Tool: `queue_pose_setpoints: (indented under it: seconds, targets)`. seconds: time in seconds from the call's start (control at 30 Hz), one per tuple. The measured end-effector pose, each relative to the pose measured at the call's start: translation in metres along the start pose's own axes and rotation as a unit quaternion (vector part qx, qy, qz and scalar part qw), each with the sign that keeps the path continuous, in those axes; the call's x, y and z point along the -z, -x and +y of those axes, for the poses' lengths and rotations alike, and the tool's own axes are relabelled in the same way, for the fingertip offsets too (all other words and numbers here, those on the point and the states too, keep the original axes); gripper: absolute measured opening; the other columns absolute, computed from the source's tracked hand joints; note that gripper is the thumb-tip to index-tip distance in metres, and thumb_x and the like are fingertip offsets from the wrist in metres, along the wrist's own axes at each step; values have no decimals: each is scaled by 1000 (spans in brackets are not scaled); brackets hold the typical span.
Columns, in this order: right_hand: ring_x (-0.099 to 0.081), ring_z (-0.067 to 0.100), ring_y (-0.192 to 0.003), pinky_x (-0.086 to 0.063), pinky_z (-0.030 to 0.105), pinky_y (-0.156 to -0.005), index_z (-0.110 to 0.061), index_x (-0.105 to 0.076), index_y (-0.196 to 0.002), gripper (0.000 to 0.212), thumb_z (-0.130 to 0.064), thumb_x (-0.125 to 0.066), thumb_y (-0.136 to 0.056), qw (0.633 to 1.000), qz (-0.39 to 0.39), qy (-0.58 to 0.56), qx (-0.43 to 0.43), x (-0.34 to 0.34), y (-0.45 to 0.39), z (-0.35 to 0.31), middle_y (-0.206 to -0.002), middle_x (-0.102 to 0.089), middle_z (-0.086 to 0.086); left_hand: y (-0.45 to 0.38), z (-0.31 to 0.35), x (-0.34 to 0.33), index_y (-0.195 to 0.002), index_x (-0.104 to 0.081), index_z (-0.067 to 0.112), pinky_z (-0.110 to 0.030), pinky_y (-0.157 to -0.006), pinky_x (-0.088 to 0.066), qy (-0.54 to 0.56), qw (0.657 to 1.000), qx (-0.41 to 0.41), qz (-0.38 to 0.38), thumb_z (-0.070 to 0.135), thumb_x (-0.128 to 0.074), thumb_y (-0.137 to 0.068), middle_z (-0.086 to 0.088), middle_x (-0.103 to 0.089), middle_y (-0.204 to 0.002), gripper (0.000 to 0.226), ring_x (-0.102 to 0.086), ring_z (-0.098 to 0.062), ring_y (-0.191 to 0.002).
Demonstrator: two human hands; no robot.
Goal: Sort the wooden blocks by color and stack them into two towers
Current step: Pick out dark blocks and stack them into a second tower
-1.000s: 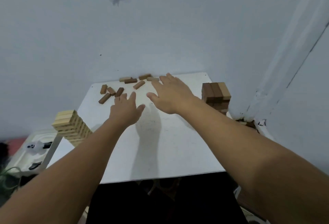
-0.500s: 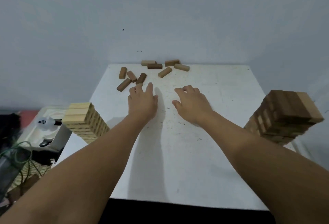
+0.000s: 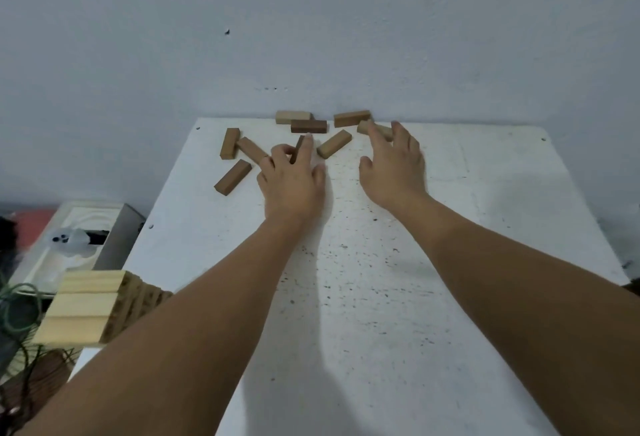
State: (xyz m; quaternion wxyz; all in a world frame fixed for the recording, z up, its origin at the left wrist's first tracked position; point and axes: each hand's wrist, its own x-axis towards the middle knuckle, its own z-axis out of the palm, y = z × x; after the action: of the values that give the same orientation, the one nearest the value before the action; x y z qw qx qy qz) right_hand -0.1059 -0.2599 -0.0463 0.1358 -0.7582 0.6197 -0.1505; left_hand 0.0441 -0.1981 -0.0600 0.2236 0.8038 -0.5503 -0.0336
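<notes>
Reaching over the far end of the bench [image 3: 381, 297], both hands sit among the loose blocks. Left hand [image 3: 292, 181]: fingers curled down around a dark block [image 3: 298, 146], mostly hidden under them; looks like a pinch, index tip at its far end. Right hand [image 3: 393, 167]: fingers extended and relaxed, tips touching a light block [image 3: 363, 127] near the wall, not gripping it.

Loose blocks around them: a tan one [image 3: 334, 144] lies angled between the hands. Behind it, by the wall, a pale block [image 3: 292, 117], a dark brown one [image 3: 309, 126] just in front of that, and a mid-brown one [image 3: 352, 118]. Left of the left hand, three brown blocks [image 3: 232, 177] near each other, two of them touching.

Light tower [image 3: 81, 307] stands at the bench's near left edge, partly behind the left forearm. Dark tower out of frame.

Clutter and green cable [image 3: 14, 304] on the floor to the left.
</notes>
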Motion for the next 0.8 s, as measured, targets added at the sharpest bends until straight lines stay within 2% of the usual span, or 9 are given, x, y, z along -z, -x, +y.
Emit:
queue_pose_setpoints:
  seconds: [0.07,0.13,0.23,0.3,0.43,0.6,0.73,0.8]
  targets:
    - [-15,33,-154,-16,49,-124,-33,-23,-160,59,-33,-45,-105,1000,-8,12,0,-4,-9,2,-170,-14,10,-5,1,-4,-158,-33,41,-46,-107,-33,-1,1000,-21,-12,47,-42,-107,-6,-41,-141,52,-38,-31,-127]
    - [-22,31,-151,-18,49,-121,-34,-29,-158,56,-34,-43,-104,1000,0,17,1,-10,-14,5,-167,-22,7,-5,1,-9,-157,-33,45,-46,-107,-32,-27,999,-42,-10,50,-38,-108,-5,-41,-142,50,-37,-30,-125]
    - [-40,27,-134,-29,46,-115,-41,-42,-150,49,-32,-46,-102,998,60,0,16,-17,-10,6,-148,-45,0,-4,-1,-11,-153,-42,46,-46,-105,-33,-40,998,-55,5,48,-36,-109,-4,-42,-141,44,-38,-31,-123]
    - [-45,27,-120,-36,46,-109,-44,-48,-145,46,-30,-48,-102,995,96,-13,21,-19,-3,5,-131,-52,-3,-5,-1,-11,-149,-49,45,-45,-105,-33,-22,998,-53,7,45,-38,-110,-2,-44,-140,40,-39,-31,-122]
    - [-49,27,-112,-35,45,-107,-39,-68,-126,31,-33,-47,-104,992,111,-63,0,-18,7,-3,-114,-60,-5,-4,1,-10,-140,-62,42,-44,-101,-36,15,999,-43,17,38,-48,-109,-1,-51,-133,34,-43,-30,-119]
    - [-47,23,-114,-26,42,-108,-42,-72,-119,28,-40,-48,-105,993,77,-85,-7,-14,22,-6,-113,-63,-10,4,13,-4,-127,-72,38,-44,-101,-36,46,999,-20,7,41,-51,-107,1,-55,-117,29,-45,-29,-111]
    - [-46,22,-120,-22,43,-107,-45,-70,-124,28,-42,-49,-105,996,39,-77,-20,-7,36,-6,-119,-63,-10,18,24,7,-116,-75,37,-40,-101,-31,26,999,-25,-17,40,-51,-105,4,-49,-106,26,-43,-25,-108]
    - [-44,23,-121,-23,43,-107,-43,-72,-120,25,-41,-52,-104,996,44,-82,-14,-7,50,-6,-124,-61,-8,27,26,13,-114,-74,36,-41,-102,-31,11,999,-26,-26,40,-50,-106,4,-50,-105,27,-43,-25,-109]
